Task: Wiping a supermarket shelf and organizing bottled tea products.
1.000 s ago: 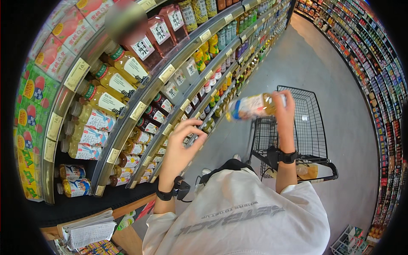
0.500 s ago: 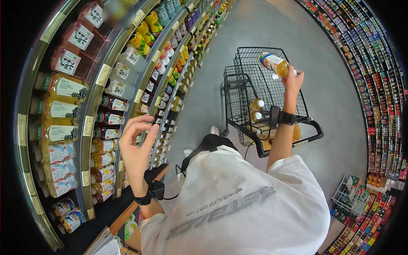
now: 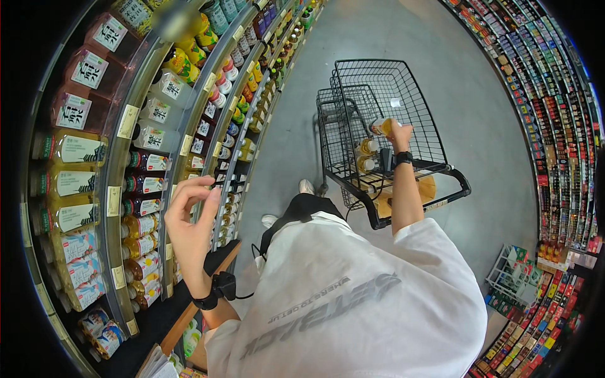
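Note:
My right hand (image 3: 400,134) is inside the black wire shopping cart (image 3: 421,107), closed around a bottle (image 3: 379,127) of yellow drink with a pale label. Just below it, two more yellow drink bottles with white caps, an upper bottle (image 3: 367,147) and a lower bottle (image 3: 365,165), sit in the basket. My left hand (image 3: 189,220) is raised in front of the shelf, fingers loosely bent and thumb apart, with nothing in it. Nearest to that hand are shelved drink bottles (image 3: 140,246) with yellow contents.
On the left, a long shelf (image 3: 113,208) holds rows of juice bottles. A brown paper-like item (image 3: 425,188) lies low in the cart. Packed shelves (image 3: 523,94) curve along the right side, with a white wire rack (image 3: 513,274) at the lower right. Grey floor (image 3: 302,126) runs between.
My right hand has lowered the bottle from above the cart into its basket. The left hand keeps its pose, and the whole view has shifted slightly.

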A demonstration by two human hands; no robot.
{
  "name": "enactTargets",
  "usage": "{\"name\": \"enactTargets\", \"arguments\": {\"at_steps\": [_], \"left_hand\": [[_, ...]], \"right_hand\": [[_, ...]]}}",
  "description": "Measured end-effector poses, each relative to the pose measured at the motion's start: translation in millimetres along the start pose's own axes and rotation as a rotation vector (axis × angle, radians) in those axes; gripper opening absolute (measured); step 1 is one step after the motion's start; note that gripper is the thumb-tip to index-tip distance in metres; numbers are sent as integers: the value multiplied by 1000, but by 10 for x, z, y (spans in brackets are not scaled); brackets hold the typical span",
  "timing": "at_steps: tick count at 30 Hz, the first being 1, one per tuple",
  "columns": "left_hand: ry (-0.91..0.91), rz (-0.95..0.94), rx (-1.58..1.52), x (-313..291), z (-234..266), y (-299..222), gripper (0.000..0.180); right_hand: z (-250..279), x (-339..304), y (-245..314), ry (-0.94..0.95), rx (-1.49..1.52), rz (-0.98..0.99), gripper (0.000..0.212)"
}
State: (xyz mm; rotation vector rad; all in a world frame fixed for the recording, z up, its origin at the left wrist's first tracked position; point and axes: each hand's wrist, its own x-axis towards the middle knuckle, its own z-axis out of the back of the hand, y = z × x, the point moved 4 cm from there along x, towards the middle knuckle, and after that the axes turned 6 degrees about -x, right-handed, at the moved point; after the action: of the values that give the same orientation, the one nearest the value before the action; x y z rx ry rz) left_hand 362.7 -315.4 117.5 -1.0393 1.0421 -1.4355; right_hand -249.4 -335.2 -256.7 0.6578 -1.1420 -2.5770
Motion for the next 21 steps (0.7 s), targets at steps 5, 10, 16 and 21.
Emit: {"name": "enactTargets", "arguments": {"at_steps": [5, 10, 16, 21], "left_hand": [[-8, -13, 16, -6, 10, 5, 5], [43, 23, 31, -35, 54, 25, 3], [50, 32, 37, -57, 60, 26, 3], [62, 28, 48, -64, 84, 29, 3]], "right_hand": [[-131, 50, -332, -62, -147, -7, 76], [-168, 182, -744, 5, -42, -138, 65], [-118, -75, -724, 78, -172, -164, 88], [-97, -61, -866, 225, -300, -220, 76]]}}
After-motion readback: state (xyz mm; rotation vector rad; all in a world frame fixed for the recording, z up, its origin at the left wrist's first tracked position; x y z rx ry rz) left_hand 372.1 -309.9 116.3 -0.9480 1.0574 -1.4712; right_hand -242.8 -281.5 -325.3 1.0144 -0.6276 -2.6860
